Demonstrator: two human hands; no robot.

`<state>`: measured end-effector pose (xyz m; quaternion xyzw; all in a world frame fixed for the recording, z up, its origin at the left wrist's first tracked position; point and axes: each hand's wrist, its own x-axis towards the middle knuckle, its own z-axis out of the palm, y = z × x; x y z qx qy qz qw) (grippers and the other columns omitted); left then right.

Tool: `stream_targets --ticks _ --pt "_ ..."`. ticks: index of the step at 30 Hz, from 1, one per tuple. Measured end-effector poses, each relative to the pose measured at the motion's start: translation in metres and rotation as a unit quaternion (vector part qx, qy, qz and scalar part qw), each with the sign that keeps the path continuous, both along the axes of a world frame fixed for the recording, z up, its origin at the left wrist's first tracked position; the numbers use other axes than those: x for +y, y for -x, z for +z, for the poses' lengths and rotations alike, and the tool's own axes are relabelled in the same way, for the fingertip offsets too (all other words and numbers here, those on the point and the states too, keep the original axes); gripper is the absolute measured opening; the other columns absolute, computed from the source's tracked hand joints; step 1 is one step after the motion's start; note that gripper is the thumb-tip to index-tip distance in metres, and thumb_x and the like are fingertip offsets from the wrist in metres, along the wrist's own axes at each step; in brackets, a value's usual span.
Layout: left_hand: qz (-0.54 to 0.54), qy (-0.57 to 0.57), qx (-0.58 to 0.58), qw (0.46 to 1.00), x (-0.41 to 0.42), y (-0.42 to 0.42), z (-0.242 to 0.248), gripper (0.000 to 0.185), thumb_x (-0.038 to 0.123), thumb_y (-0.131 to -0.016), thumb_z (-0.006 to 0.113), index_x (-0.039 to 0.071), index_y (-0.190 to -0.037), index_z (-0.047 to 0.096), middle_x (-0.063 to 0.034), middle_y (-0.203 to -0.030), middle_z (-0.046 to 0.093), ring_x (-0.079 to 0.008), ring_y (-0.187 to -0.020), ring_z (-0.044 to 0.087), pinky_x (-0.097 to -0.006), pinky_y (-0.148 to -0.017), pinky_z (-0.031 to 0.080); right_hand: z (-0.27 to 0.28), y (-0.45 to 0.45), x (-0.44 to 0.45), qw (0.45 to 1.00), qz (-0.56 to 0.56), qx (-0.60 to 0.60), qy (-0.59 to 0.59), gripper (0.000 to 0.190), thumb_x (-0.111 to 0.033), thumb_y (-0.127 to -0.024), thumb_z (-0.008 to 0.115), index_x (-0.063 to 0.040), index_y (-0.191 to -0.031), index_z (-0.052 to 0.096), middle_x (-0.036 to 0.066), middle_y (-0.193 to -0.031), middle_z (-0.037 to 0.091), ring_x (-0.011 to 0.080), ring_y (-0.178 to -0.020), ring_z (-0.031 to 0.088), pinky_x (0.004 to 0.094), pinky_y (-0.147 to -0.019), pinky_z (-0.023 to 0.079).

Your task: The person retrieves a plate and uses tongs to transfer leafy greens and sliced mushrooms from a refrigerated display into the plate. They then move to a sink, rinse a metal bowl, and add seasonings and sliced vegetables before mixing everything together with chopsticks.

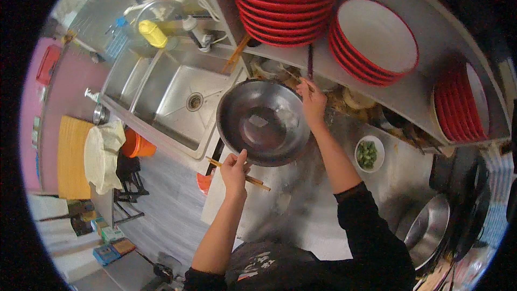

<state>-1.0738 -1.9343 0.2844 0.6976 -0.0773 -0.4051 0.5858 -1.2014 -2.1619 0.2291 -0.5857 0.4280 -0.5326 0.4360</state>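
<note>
A large dark, glossy mixing bowl (258, 129) hangs tilted between my hands, by the right end of the sink. Some light patches inside it may be wet residue or glare. My left hand (235, 173) grips the near rim with the thumb on top, and a pair of wooden chopsticks (258, 182) is also held across its fingers. On the far right rim sits my right hand (314, 103), its fingers partly hidden. A thin stick-like utensil (297, 76) shows at its fingertips; its kind is unclear.
Left of the bowl is a steel sink (177, 117) with a drain. A shelf above the counter carries stacked red-rimmed bowls (286, 12). Chopped greens fill a small white bowl (366, 153) on the steel counter. A steel basin (428, 230) leans at the lower right.
</note>
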Motion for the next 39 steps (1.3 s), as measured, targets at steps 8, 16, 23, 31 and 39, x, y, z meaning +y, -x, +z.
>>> stream_targets --ticks 8,16,23,31,39 --pt "0.043 -0.004 -0.027 0.999 0.012 -0.020 -0.002 0.032 0.023 -0.083 0.065 0.012 -0.064 0.042 0.0021 -0.057 0.046 -0.0087 -0.049 0.044 -0.0222 -0.050 0.039 -0.018 -0.064 -0.063 0.966 -0.023 0.252 0.052 0.030 -0.027 -0.091 0.048 -0.001 -0.101 0.060 0.014 -0.079 0.065 0.0245 -0.070 0.062 0.0353 -0.062 0.048" --pt "0.064 0.008 0.004 0.998 0.010 -0.030 0.004 0.030 0.019 -0.083 0.064 0.011 -0.064 0.042 0.0026 -0.060 0.047 -0.0062 -0.051 0.040 -0.0208 -0.050 0.033 -0.023 -0.045 -0.062 0.988 0.025 -0.035 -0.146 0.027 -0.026 -0.091 0.049 -0.001 -0.086 0.059 0.005 -0.076 0.062 0.0142 -0.067 0.058 0.0295 -0.058 0.048" --pt "0.059 0.030 0.004 0.998 0.011 -0.031 0.006 0.031 0.018 -0.083 0.064 0.012 -0.063 0.041 0.0044 -0.059 0.043 -0.0053 -0.050 0.037 -0.0204 -0.049 0.030 -0.025 -0.033 -0.058 0.988 -0.031 -0.089 -0.122 0.017 -0.015 -0.088 0.053 0.000 -0.086 0.061 0.008 -0.074 0.064 0.0129 -0.057 0.057 0.0289 -0.052 0.047" --pt "0.053 0.037 -0.002 0.998 0.005 -0.023 0.008 0.034 0.024 -0.082 0.065 0.013 -0.063 0.040 0.0033 -0.056 0.042 -0.0083 -0.047 0.039 -0.0239 -0.048 0.034 -0.005 -0.009 -0.029 0.976 -0.042 -0.159 -0.140 0.020 -0.017 -0.089 0.052 0.001 -0.088 0.062 0.006 -0.073 0.063 0.0125 -0.059 0.057 0.0274 -0.053 0.045" --pt "0.063 0.026 -0.004 0.998 -0.001 -0.023 0.010 0.035 0.022 -0.082 0.066 0.014 -0.062 0.038 0.0028 -0.056 0.042 -0.0094 -0.048 0.043 -0.0223 -0.047 0.034 0.018 0.012 0.037 0.998 0.021 -0.051 -0.035 0.026 -0.021 -0.091 0.050 0.000 -0.103 0.061 0.007 -0.078 0.062 0.0121 -0.070 0.057 0.0253 -0.066 0.047"
